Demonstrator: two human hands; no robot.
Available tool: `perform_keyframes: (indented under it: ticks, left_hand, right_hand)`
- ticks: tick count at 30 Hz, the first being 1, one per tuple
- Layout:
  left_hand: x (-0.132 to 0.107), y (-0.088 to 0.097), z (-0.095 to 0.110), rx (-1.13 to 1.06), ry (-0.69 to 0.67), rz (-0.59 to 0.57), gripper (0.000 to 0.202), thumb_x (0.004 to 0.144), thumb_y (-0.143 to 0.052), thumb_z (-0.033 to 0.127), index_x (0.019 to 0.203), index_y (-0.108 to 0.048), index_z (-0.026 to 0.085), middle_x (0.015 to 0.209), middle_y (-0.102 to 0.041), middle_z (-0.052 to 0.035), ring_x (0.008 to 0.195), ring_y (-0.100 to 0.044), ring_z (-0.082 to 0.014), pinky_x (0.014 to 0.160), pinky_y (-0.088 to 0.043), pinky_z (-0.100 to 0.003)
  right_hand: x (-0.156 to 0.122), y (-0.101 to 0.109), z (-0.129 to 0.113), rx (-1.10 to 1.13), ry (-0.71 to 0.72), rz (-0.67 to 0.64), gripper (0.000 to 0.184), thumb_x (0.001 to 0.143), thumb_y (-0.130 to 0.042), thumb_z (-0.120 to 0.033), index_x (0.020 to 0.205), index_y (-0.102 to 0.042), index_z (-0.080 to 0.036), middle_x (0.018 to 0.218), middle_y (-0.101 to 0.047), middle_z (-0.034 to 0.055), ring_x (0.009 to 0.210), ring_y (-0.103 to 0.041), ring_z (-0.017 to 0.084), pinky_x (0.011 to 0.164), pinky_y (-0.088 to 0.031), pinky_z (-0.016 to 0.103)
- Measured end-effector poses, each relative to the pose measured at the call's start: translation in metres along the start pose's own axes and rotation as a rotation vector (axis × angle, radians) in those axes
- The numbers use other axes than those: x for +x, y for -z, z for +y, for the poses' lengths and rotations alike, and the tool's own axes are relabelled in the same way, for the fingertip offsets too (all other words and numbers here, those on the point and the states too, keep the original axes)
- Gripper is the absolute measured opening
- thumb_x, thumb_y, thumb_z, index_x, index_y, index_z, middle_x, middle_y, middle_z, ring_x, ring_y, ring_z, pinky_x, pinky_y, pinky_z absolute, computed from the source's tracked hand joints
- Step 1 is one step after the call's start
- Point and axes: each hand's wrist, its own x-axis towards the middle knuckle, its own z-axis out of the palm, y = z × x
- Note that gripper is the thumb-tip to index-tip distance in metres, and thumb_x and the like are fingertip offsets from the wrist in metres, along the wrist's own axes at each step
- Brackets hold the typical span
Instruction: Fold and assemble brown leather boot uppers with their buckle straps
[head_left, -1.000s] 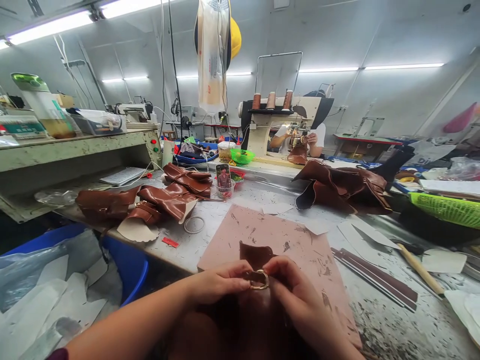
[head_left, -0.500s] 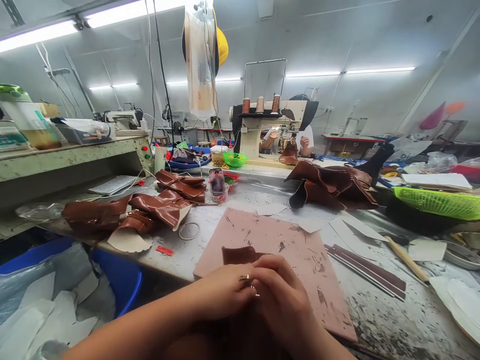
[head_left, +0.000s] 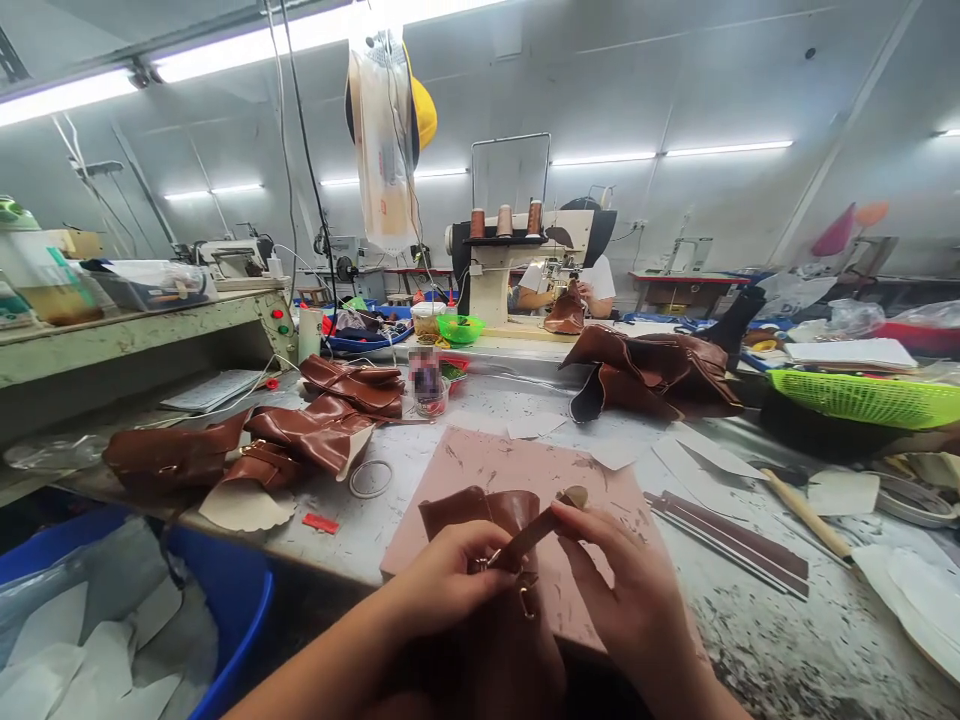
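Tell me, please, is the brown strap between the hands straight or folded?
Straight: the strap runs from the left hand to the right hand without folding; its gripped parts are hidden.

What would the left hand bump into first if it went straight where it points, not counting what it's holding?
Probably the right hand, just across the brown strap, though depth is hard to judge here.

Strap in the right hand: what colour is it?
Brown; the strap shows best in the head view, the only one.
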Motion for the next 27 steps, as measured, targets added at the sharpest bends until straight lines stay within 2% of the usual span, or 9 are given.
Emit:
perform_keyframes:
  ticks: [4, 8, 10, 14, 17, 20, 22, 24, 27]
  left_hand:
    - [-0.003, 0.0, -0.015, -0.142, 0.027, 0.058, 0.028, 0.071, -0.064, 0.028, 0.096, -0.063, 0.015, 0.093, -0.064, -0.0053, 0.088, -0.056, -0.0205, 0.08, -0.041, -0.03]
    - [-0.003, -0.004, -0.03, -0.212, 0.041, 0.146, 0.033, 0.067, -0.069, 0.035, 0.092, -0.063, 0.014, 0.089, -0.065, -0.006, 0.085, -0.057, -0.021, 0.079, -0.042, -0.031]
    - [-0.002, -0.005, -0.033, -0.237, 0.047, 0.189, 0.036, 0.065, -0.071, 0.037, 0.092, -0.063, 0.015, 0.089, -0.065, -0.0058, 0.085, -0.057, -0.0211, 0.079, -0.042, -0.031]
    - [-0.001, -0.008, -0.028, -0.229, 0.057, 0.256, 0.035, 0.064, -0.072, 0.036, 0.091, -0.063, 0.015, 0.087, -0.066, -0.0052, 0.084, -0.057, -0.0207, 0.079, -0.042, -0.031]
    - [-0.001, -0.008, -0.022, -0.241, 0.054, 0.225, 0.035, 0.061, -0.074, 0.034, 0.088, -0.063, 0.015, 0.081, -0.064, -0.0036, 0.078, -0.057, -0.0186, 0.073, -0.042, -0.029]
    - [0.002, -0.007, -0.02, -0.293, 0.063, 0.233, 0.041, 0.057, -0.077, 0.039, 0.086, -0.062, 0.015, 0.076, -0.061, -0.0018, 0.072, -0.054, -0.0163, 0.067, -0.041, -0.027]
    - [0.004, -0.007, -0.022, -0.333, 0.082, 0.266, 0.046, 0.054, -0.078, 0.045, 0.084, -0.061, 0.014, 0.075, -0.06, -0.0015, 0.071, -0.053, -0.0152, 0.067, -0.04, -0.027]
    - [0.006, -0.007, -0.024, -0.385, 0.094, 0.276, 0.049, 0.052, -0.079, 0.049, 0.082, -0.061, 0.014, 0.074, -0.059, -0.0015, 0.07, -0.052, -0.0142, 0.067, -0.039, -0.026]
    - [0.007, -0.009, -0.025, -0.429, 0.107, 0.262, 0.049, 0.051, -0.08, 0.049, 0.08, -0.061, 0.014, 0.071, -0.058, -0.0007, 0.067, -0.051, -0.0123, 0.065, -0.039, -0.025]
  right_hand:
    - [-0.004, -0.001, 0.012, -0.169, 0.121, 0.066, 0.023, 0.081, -0.056, -0.009, 0.096, -0.064, -0.023, 0.078, -0.062, 0.0032, 0.071, -0.062, 0.016, 0.063, -0.053, 0.028]
    - [-0.004, -0.006, 0.012, -0.211, 0.124, 0.075, 0.015, 0.081, -0.056, -0.013, 0.089, -0.066, -0.022, 0.078, -0.057, 0.0044, 0.067, -0.058, 0.015, 0.056, -0.051, 0.027]
    - [-0.003, -0.01, 0.008, -0.13, 0.056, -0.03, 0.01, 0.083, -0.053, -0.017, 0.085, -0.063, -0.021, 0.078, -0.06, 0.0041, 0.062, -0.058, 0.013, 0.053, -0.05, 0.025]
    - [0.0, -0.012, 0.0, 0.095, -0.266, -0.288, 0.011, 0.084, -0.051, -0.027, 0.077, -0.055, -0.02, 0.062, -0.06, -0.0011, 0.048, -0.054, 0.011, 0.045, -0.045, 0.021]
    - [0.005, -0.01, -0.002, 0.268, -0.394, -0.434, 0.004, 0.079, -0.054, -0.023, 0.082, -0.054, -0.02, 0.068, -0.061, -0.001, 0.061, -0.059, 0.013, 0.053, -0.048, 0.022]
    - [0.007, -0.011, 0.001, 0.369, -0.44, -0.511, 0.02, 0.077, -0.052, -0.014, 0.095, -0.054, -0.022, 0.077, -0.064, -0.0007, 0.071, -0.062, 0.014, 0.065, -0.05, 0.026]
    - [0.008, -0.013, 0.002, 0.35, -0.412, -0.518, 0.015, 0.076, -0.052, -0.013, 0.087, -0.059, -0.022, 0.079, -0.064, 0.0005, 0.072, -0.061, 0.014, 0.065, -0.05, 0.026]
    - [0.007, -0.015, 0.002, 0.3, -0.334, -0.514, 0.01, 0.076, -0.055, -0.014, 0.069, -0.06, -0.02, 0.077, -0.06, 0.0016, 0.069, -0.059, 0.014, 0.059, -0.048, 0.024]
    - [0.007, -0.016, 0.0, 0.251, -0.231, -0.528, 0.014, 0.078, -0.055, -0.014, 0.065, -0.058, -0.019, 0.071, -0.058, 0.0008, 0.064, -0.058, 0.013, 0.057, -0.046, 0.023]
